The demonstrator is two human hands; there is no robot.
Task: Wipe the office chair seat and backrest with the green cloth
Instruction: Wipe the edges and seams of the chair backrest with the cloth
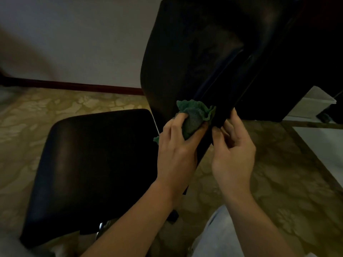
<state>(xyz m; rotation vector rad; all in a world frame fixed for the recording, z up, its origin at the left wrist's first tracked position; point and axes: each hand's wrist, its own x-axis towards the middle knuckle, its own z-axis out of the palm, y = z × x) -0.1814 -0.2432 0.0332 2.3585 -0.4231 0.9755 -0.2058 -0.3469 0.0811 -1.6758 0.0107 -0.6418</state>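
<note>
A person's left hand (pixel 176 145) grips a bunched green cloth (pixel 193 117) against the lower side edge of a black backrest (pixel 194 52), just toward 2 o'clock from the centre of the view. The fingers are curled round the wad and a frill of fabric spills out above them. At 3 o'clock of the cloth, the right hand (pixel 232 151) holds the same edge, its thumb up the rim and its fingers hooked round it, apparently to steady the panel. The seat (pixel 92 164), dark and glossy, lies at 8 o'clock, apart from both hands, and it cannot be told whether it has been wiped. The backrest fills the view from 12 to 2 o'clock. A patterned floor (pixel 278 173) runs beneath, a pale wall (pixel 74 43) stands at 10 o'clock and a white box (pixel 313 104) sits at 3 o'clock. The step in hand looks like the edge pass. It would go best with the cloth flattened for fuller contact, long strokes drawn along the rim rather than dabs, and the bracing hand shifted ahead of the cloth so no strip under its fingers is missed.
</note>
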